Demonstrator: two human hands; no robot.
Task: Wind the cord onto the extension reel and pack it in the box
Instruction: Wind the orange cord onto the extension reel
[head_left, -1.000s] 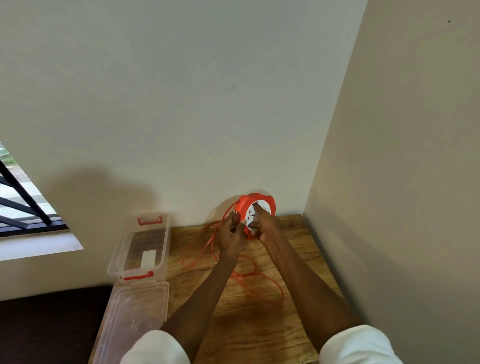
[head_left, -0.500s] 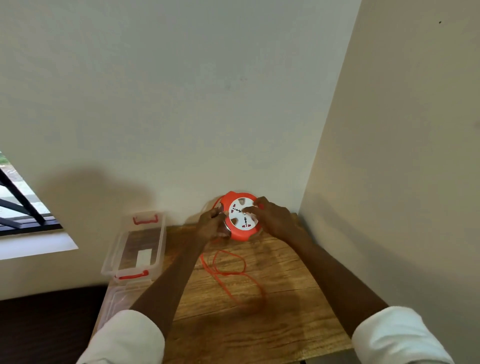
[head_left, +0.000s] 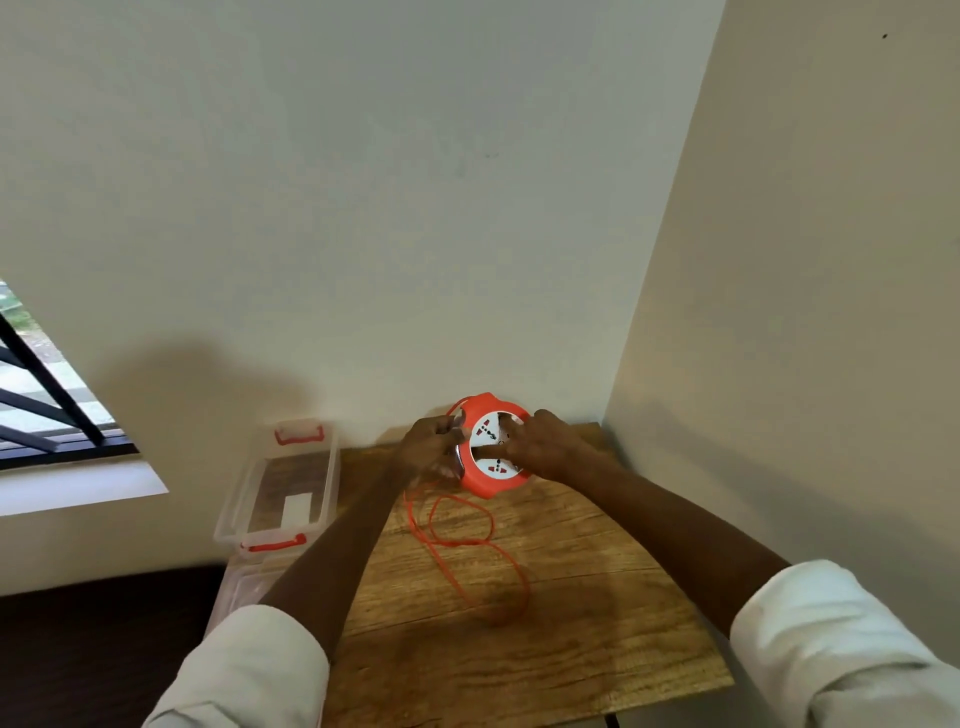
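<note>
The round orange extension reel (head_left: 485, 480) with a white socket face is held above the far end of the wooden table (head_left: 571, 597). My right hand (head_left: 545, 444) grips its right side, fingers across the white face. My left hand (head_left: 431, 449) is closed on the reel's left edge, where the thin orange cord (head_left: 467, 543) leaves it. Loose loops of the cord lie on the table below the reel. The clear plastic box (head_left: 228, 512) with red latches stands open at the table's left edge.
The box's clear lid (head_left: 241, 584) lies in front of the box, partly under my left arm. Walls close the table in at the back and the right. A barred window (head_left: 47, 395) is at the far left.
The reel turned from edge-on to face-up and tilted toward me. Both arms stretched further out, and the loose cord loops on the table shifted.
</note>
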